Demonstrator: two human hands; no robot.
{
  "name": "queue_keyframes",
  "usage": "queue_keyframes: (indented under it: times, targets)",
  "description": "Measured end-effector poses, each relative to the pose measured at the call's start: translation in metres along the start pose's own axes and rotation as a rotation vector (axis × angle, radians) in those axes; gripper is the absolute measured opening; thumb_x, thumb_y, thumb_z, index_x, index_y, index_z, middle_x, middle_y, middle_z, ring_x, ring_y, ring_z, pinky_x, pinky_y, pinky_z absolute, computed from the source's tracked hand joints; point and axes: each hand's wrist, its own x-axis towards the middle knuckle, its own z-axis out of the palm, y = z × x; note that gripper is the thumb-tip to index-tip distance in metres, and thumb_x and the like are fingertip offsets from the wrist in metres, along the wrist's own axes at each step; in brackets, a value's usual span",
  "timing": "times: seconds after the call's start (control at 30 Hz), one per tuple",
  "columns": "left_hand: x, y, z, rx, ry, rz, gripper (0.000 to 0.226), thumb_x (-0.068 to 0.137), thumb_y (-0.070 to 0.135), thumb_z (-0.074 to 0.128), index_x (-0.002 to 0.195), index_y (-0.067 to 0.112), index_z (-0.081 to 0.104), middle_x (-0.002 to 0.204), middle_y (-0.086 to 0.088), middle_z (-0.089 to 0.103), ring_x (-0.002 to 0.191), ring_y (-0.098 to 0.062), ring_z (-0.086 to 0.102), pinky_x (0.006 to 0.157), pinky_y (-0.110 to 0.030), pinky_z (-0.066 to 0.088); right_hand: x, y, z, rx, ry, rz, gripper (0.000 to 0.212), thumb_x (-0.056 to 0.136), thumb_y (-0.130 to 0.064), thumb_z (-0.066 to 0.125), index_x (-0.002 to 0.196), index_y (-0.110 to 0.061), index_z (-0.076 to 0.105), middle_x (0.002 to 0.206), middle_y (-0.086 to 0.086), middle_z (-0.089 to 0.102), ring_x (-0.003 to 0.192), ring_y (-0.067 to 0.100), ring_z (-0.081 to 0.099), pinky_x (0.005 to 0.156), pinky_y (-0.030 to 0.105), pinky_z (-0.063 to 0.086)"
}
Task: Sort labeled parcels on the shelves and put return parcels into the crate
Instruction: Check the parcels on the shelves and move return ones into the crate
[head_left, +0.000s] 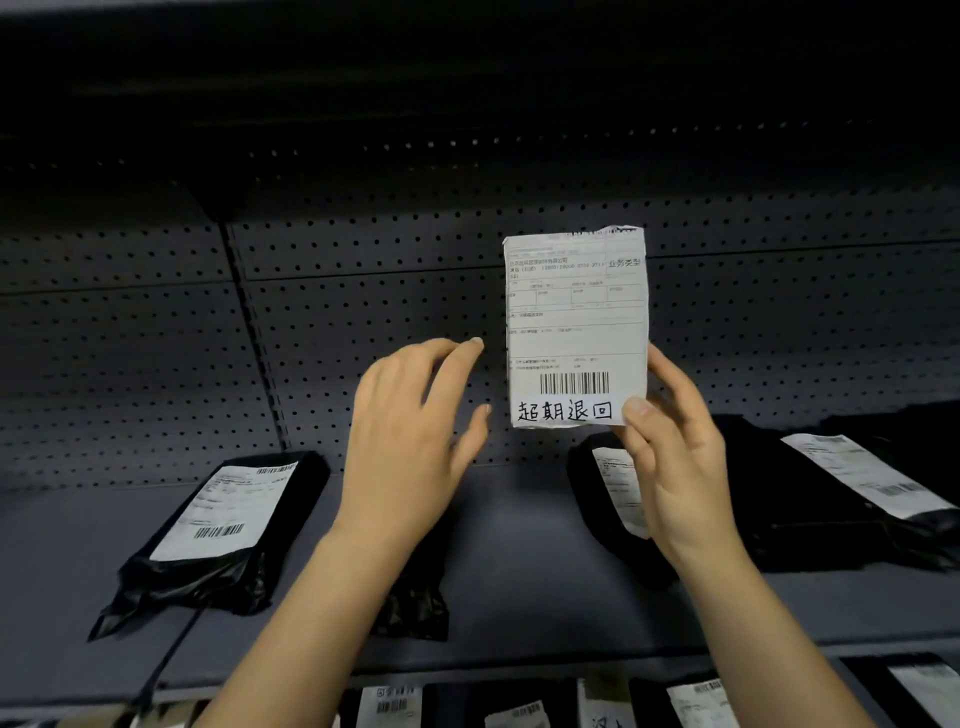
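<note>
Grey metal makes up the shelf, its board dull and lit from the front, with a perforated back panel rising behind it into deep shadow under the tier above. The right hand grasps a white label by its lower right corner, thumb pressed on the front and fingers curled behind, holding it upright in front of the back panel, above the shelf board and touching nothing else; it carries 1 barcode and 4 handwritten characters along its bottom edge, and its top edge is torn. The left hand is released, fingers loosely spread and just beside the label's left edge without touching it. On the shelf lie 4 black parcels: 1 at the left with its label up, 1 half hidden under the left forearm, 1 behind the right hand, and 1 at the far right. Along the lower tier more labelled parcels show, perhaps 5, cut off by the frame.
</note>
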Motion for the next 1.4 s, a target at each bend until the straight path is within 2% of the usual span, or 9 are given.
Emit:
queue_keyframes:
  times: [0.17,0.3,0.43,0.6,0.77,1.0,1.1,1.17,1.4]
  targets:
    - [0.002,0.008,0.002,-0.002,0.006,-0.006,0.05,0.082,0.019,0.074,0.128,0.009,0.058,0.116,-0.008,0.058,0.104,-0.024,0.051,0.096,-0.034,0.032,0.001,-0.006,-0.003,0.01,-0.017,-0.009,0.065,0.062,-0.046,0.084,0.121,-0.03,0.062,0.125,0.002,0.066,0.124,0.025,0.057,0.094,0.025,0.051]
    - [0.003,0.013,0.007,-0.006,0.01,0.001,0.047,0.083,0.021,0.07,0.127,0.009,0.059,0.116,-0.008,0.058,0.106,-0.024,0.05,0.096,-0.034,0.032,0.003,-0.009,-0.007,-0.005,-0.019,-0.022,0.069,0.062,-0.048,0.084,0.124,-0.028,0.06,0.127,0.0,0.066,0.125,0.024,0.057,0.097,0.028,0.05]
    - [0.005,0.021,0.011,-0.006,0.017,-0.002,0.047,0.083,0.023,0.066,0.127,0.009,0.059,0.116,-0.008,0.058,0.106,-0.024,0.05,0.096,-0.034,0.032,0.005,-0.011,-0.016,-0.021,-0.032,-0.031,0.065,0.062,-0.056,0.083,0.12,-0.036,0.065,0.129,0.003,0.064,0.126,0.023,0.056,0.098,0.029,0.049]
    - [0.007,0.03,0.016,-0.023,0.024,-0.009,0.047,0.083,0.023,0.067,0.126,0.008,0.06,0.115,-0.008,0.058,0.105,-0.024,0.05,0.095,-0.035,0.034,0.009,-0.015,-0.026,-0.048,-0.042,-0.045,0.064,0.067,-0.048,0.082,0.125,-0.031,0.06,0.129,-0.001,0.064,0.126,0.023,0.055,0.1,0.031,0.049]
    - [0.008,0.038,0.022,-0.025,0.031,-0.008,0.046,0.083,0.023,0.066,0.126,0.008,0.059,0.115,-0.008,0.058,0.106,-0.024,0.05,0.096,-0.035,0.033,0.012,-0.018,-0.034,-0.065,-0.045,-0.051,0.071,0.064,-0.056,0.082,0.126,-0.029,0.06,0.128,-0.002,0.064,0.125,0.021,0.056,0.1,0.031,0.048]
    - [0.007,0.046,0.034,-0.035,0.016,-0.026,0.046,0.083,0.023,0.068,0.126,0.009,0.059,0.115,-0.008,0.059,0.105,-0.024,0.05,0.094,-0.035,0.033,0.012,-0.021,-0.048,-0.098,-0.025,-0.04,0.069,0.064,-0.057,0.081,0.125,-0.032,0.061,0.13,0.0,0.063,0.127,0.021,0.055,0.103,0.036,0.046]
    - [0.006,0.05,0.041,-0.057,0.004,-0.062,0.047,0.082,0.02,0.074,0.125,0.009,0.059,0.113,-0.008,0.058,0.104,-0.025,0.051,0.093,-0.036,0.034,0.006,-0.022,-0.061,-0.114,0.015,-0.028,0.065,0.068,-0.048,0.081,0.126,-0.029,0.059,0.126,-0.003,0.065,0.124,0.02,0.057,0.1,0.032,0.048]
    - [0.003,0.057,0.048,-0.091,-0.035,-0.073,0.047,0.081,0.02,0.074,0.124,0.009,0.059,0.112,-0.008,0.058,0.103,-0.025,0.051,0.092,-0.037,0.035,-0.001,-0.023,-0.071,-0.134,0.057,-0.016,0.056,0.072,-0.039,0.074,0.125,-0.029,0.059,0.125,-0.004,0.066,0.123,0.019,0.058,0.099,0.033,0.049]
    - [-0.015,0.097,0.072,-0.328,-0.231,0.022,0.045,0.081,0.022,0.073,0.123,0.014,0.058,0.11,-0.002,0.057,0.102,-0.021,0.05,0.092,-0.035,0.036,-0.051,-0.041,-0.1,-0.235,0.32,0.027,0.044,0.08,-0.022,0.062,0.124,-0.025,0.06,0.114,-0.001,0.071,0.114,0.018,0.064,0.092,0.026,0.052]
